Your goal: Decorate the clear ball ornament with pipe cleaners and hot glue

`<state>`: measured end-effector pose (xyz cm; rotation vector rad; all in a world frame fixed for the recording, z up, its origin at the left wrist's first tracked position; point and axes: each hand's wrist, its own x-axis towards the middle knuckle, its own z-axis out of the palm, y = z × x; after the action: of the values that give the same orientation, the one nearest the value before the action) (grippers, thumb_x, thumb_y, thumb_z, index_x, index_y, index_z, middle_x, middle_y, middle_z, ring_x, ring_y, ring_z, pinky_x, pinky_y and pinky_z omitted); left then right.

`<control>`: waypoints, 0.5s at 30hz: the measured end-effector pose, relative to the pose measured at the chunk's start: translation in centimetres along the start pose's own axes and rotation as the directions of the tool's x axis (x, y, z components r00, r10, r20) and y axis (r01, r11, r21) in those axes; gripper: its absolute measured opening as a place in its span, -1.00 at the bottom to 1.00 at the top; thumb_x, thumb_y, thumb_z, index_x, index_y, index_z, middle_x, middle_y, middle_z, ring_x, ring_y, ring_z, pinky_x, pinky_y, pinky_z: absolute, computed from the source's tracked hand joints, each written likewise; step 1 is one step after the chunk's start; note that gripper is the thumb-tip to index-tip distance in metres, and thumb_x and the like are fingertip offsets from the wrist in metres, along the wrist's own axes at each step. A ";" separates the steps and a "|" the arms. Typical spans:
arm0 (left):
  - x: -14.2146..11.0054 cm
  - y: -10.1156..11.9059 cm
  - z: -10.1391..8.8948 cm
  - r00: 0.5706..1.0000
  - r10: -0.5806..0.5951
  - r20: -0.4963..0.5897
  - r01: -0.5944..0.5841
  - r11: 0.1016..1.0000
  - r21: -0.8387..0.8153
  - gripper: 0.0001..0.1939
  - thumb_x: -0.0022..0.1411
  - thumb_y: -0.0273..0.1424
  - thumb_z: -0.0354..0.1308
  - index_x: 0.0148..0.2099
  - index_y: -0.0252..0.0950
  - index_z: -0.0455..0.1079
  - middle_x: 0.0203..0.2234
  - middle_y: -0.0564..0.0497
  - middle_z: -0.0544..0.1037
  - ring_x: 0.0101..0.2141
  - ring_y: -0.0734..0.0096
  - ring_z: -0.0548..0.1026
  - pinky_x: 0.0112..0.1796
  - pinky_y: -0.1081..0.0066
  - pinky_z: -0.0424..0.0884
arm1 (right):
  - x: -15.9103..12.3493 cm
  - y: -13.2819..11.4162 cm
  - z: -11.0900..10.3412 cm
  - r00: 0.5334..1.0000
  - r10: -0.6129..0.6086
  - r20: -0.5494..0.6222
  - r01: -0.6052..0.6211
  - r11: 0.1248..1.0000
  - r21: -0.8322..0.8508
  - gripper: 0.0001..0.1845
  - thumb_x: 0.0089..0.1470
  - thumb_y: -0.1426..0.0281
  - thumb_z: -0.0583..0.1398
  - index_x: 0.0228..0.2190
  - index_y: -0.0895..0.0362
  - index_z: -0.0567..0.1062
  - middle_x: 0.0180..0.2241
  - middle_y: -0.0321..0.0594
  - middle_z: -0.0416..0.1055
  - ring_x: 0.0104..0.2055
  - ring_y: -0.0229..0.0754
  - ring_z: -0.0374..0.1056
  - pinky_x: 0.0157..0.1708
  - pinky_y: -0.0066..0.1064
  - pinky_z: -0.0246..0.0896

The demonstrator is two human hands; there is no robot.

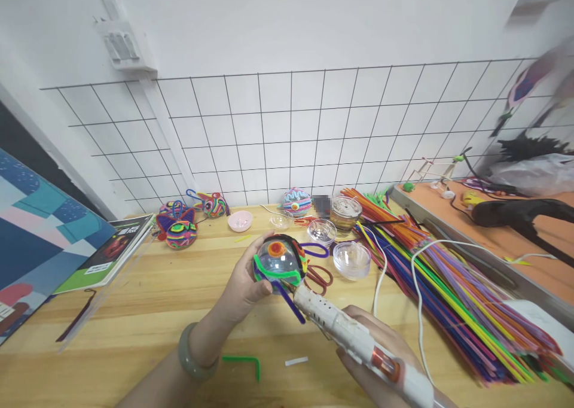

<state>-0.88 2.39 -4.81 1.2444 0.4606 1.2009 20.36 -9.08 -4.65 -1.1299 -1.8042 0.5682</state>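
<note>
My left hand (244,288) is closed round a clear plastic ball (278,261) wrapped with green, orange and purple pipe cleaners, held above the wooden table (147,312). My right hand (381,360) grips a white hot glue gun (359,342). The gun's nozzle touches the lower right side of the ball, where a purple pipe cleaner (289,297) hangs down. A jade-coloured bangle (194,360) sits on my left wrist.
A large heap of coloured pipe cleaners (448,282) lies at the right, crossed by the gun's white cord (419,294). Clear half-shells (352,257), red scissors (319,276), finished wrapped balls (182,228), a pink bowl (240,220) and a book (112,252) stand around. A bent green piece (244,363) lies near my wrist.
</note>
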 end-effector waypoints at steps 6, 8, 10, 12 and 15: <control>0.0 0.0 -0.1 1.000 -0.012 -0.002 0.012 1.000 0.003 -0.07 -0.22 -0.05 0.41 0.21 -0.17 0.24 0.09 -0.18 0.38 0.09 -0.04 0.36 0.00 0.25 0.39 | 0.2 0.5 -0.1 0.993 -0.116 0.014 0.117 0.993 -0.010 -0.88 0.10 0.51 0.15 -0.40 0.04 0.35 -0.50 -0.31 0.38 -0.56 -0.26 0.30 -0.61 -0.48 0.22; -0.1 0.1 0.0 1.000 -0.010 -0.011 0.011 1.000 0.008 -0.07 -0.22 -0.04 0.41 0.20 -0.18 0.25 0.10 -0.19 0.38 0.10 -0.05 0.35 0.01 0.25 0.39 | 0.4 0.6 -0.2 0.990 -0.137 0.020 0.137 0.990 -0.019 -0.87 0.10 0.52 0.15 -0.39 0.04 0.35 -0.49 -0.31 0.38 -0.55 -0.26 0.31 -0.60 -0.49 0.24; -0.1 0.2 0.1 1.000 -0.011 -0.020 0.011 1.000 0.011 -0.08 -0.22 -0.03 0.40 0.20 -0.19 0.25 0.11 -0.19 0.38 0.12 -0.06 0.33 0.02 0.24 0.38 | 0.6 0.5 -0.3 0.988 -0.156 0.017 0.156 0.987 -0.024 -0.87 0.10 0.52 0.14 -0.39 0.03 0.35 -0.49 -0.31 0.39 -0.56 -0.26 0.30 -0.60 -0.48 0.26; 0.0 0.3 0.2 1.000 -0.010 -0.023 0.010 1.000 0.012 -0.08 -0.22 -0.02 0.40 0.19 -0.19 0.26 0.11 -0.19 0.38 0.13 -0.07 0.32 0.03 0.23 0.37 | 0.9 0.2 -0.4 0.975 -0.221 0.004 0.221 0.975 0.004 -0.86 0.11 0.53 0.13 -0.39 0.03 0.35 -0.49 -0.30 0.39 -0.52 -0.25 0.34 -0.56 -0.48 0.32; 0.1 0.4 0.1 1.000 0.002 -0.030 -0.001 1.000 0.025 -0.09 -0.21 0.00 0.38 0.18 -0.22 0.27 0.09 -0.21 0.40 0.11 -0.07 0.34 0.03 0.22 0.37 | 1.0 -0.3 -0.7 0.970 -0.245 -0.005 0.245 0.969 0.044 -0.83 0.14 0.52 0.11 -0.28 0.01 0.40 -0.41 -0.26 0.45 -0.38 -0.19 0.44 -0.41 -0.46 0.43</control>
<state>-0.89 2.38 -4.34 1.2501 0.4980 1.2197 20.72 -8.43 -3.65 -0.8603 -1.8880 0.4587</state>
